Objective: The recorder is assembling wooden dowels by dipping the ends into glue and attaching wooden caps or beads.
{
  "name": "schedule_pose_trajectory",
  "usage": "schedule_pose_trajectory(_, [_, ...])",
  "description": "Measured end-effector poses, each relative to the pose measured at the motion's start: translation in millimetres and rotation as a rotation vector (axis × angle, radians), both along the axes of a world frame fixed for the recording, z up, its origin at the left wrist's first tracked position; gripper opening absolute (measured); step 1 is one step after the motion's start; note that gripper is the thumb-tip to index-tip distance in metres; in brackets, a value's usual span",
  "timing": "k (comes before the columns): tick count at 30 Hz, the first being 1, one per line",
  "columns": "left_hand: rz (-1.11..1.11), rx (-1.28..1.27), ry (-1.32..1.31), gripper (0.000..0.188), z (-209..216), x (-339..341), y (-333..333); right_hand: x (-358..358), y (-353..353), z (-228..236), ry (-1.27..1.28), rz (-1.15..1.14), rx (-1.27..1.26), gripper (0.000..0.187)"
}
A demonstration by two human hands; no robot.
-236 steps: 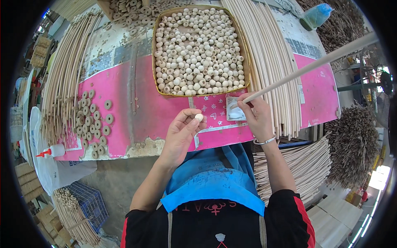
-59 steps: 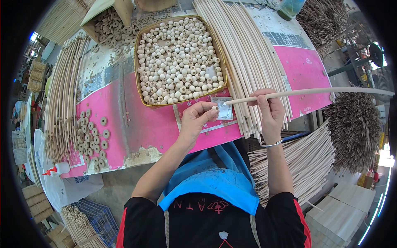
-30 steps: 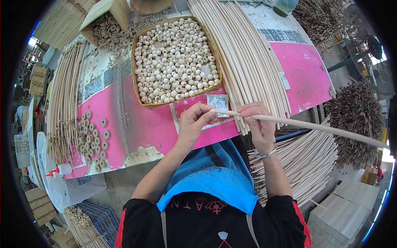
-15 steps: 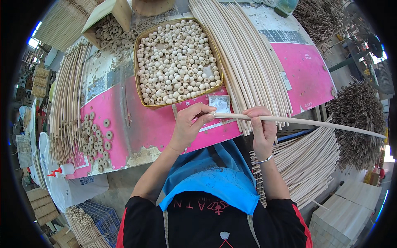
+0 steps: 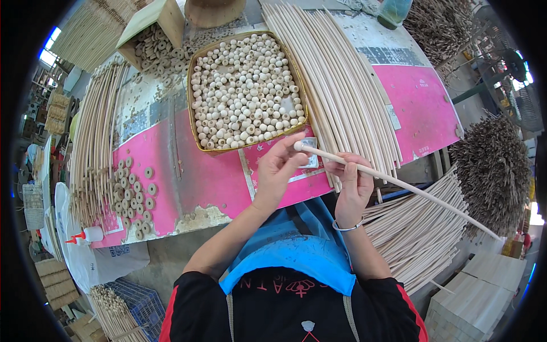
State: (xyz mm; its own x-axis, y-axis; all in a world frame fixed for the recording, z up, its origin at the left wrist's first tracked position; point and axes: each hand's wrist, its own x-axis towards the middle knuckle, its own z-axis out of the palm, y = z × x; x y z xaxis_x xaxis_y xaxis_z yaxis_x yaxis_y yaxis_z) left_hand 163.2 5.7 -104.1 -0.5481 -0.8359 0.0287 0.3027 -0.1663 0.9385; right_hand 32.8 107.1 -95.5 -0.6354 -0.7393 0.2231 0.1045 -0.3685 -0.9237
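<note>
A long pale wooden stick (image 5: pixel 421 196) slants down to the right, gripped by my right hand (image 5: pixel 352 182) a short way from its upper end. On that end sits a round wooden bead (image 5: pixel 299 146). My left hand (image 5: pixel 279 174) is beside the bead, thumb and fingers apart around it; whether a fingertip touches it is hard to see. Just behind the stick lies a small white tray (image 5: pixel 312 157), partly covered by my hands. Above my hands stands a shallow yellow-rimmed basket (image 5: pixel 192 114) full of similar beads (image 5: pixel 245 91).
Many wooden sticks (image 5: pixel 342 85) lie right of the basket, with another row (image 5: pixel 94 131) at the left. Drilled wooden discs (image 5: pixel 134 194) are scattered on the pink tabletop (image 5: pixel 194 188). A red-tipped glue bottle (image 5: pixel 88 235) lies at the left edge. Bundled sticks (image 5: pixel 421 233) lie below the table's right side.
My left fingers have loosened from the stick's end, where the bead now shows. The stick has tilted, its far end dropping downward and its beaded end rising slightly.
</note>
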Motion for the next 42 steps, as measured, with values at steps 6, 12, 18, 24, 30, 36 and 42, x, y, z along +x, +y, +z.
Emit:
schedule_pose_trajectory(6, [0.099,0.199,0.142,0.041,15.6,-17.2,3.8,-10.5,27.5,22.3,-0.186,0.243,0.362,0.028])
schedule_pose_trajectory(12, [0.116,0.119,0.09,0.04,25.4,-3.9,-31.7,-70.1,103.3,48.5,1.089,-0.353,0.54,0.043])
schedule_pose_trajectory(18, [0.076,0.003,-0.052,0.035,41.3,17.4,-62.1,-94.8,154.4,-10.8,0.925,-0.216,0.583,0.018])
schedule_pose_trajectory(24, [0.041,-0.074,-0.001,0.026,60.4,-17.5,-65.6,-72.9,170.5,-22.6,0.944,-0.322,0.616,0.016])
schedule_pose_trajectory(30, [-0.398,0.008,0.135,0.017,73.2,-64.7,-62.6,-51.1,206.7,-57.2,0.193,-0.013,0.59,0.023])
schedule_pose_trajectory(36, [-0.605,0.083,0.38,0.077,83.3,-109.7,-33.5,-34.2,214.2,-63.1,-0.17,-0.03,0.52,0.029])
schedule_pose_trajectory(42, [-0.664,0.106,-0.038,0.064,56.8,-79.5,-9.3,-139.0,264.9,-166.6,-0.036,-0.908,0.659,0.029])
